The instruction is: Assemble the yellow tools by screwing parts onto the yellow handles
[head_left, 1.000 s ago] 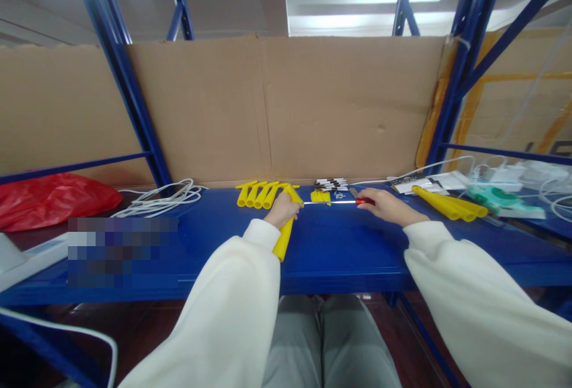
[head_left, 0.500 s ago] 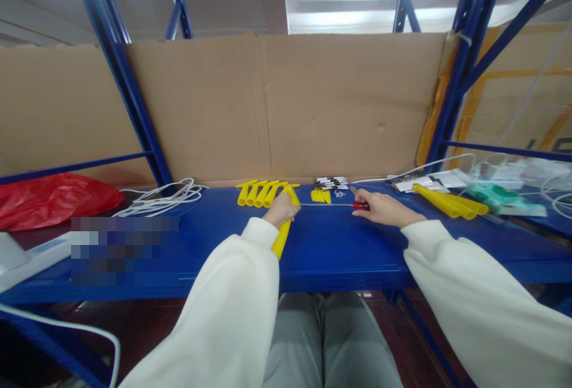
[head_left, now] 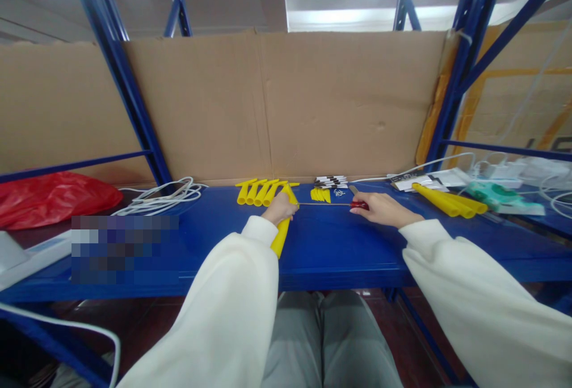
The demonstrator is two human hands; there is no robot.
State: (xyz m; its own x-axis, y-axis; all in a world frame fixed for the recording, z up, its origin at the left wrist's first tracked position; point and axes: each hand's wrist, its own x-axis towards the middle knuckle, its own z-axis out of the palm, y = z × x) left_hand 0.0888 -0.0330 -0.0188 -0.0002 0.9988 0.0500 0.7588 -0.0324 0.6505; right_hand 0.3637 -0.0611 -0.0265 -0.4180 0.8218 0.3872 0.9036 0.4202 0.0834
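Note:
My left hand (head_left: 280, 208) is closed round a yellow tube (head_left: 280, 239) that slants on the blue shelf, its lower end toward me. My right hand (head_left: 379, 208) grips the red handle of a screwdriver (head_left: 328, 204); the long thin shaft points left and its tip meets the tube beside my left fingers. What the tip touches is too small to make out. Behind my left hand lie several finished-looking yellow tubes with crosspieces (head_left: 257, 194). Beyond the shaft are small yellow pieces (head_left: 320, 195), tiny screws (head_left: 339, 193) and black-and-white sticks (head_left: 330, 182).
More yellow tubes (head_left: 449, 202) lie at the right near a green-and-white packet (head_left: 504, 198) and white cables. A coiled white cable (head_left: 165, 197) and a red bag (head_left: 58, 198) are at the left. A cardboard panel (head_left: 313, 108) stands along the back between blue posts.
Both hands keep their grip. My right hand and the screwdriver have shifted very slightly left; the tube is almost unmoved.

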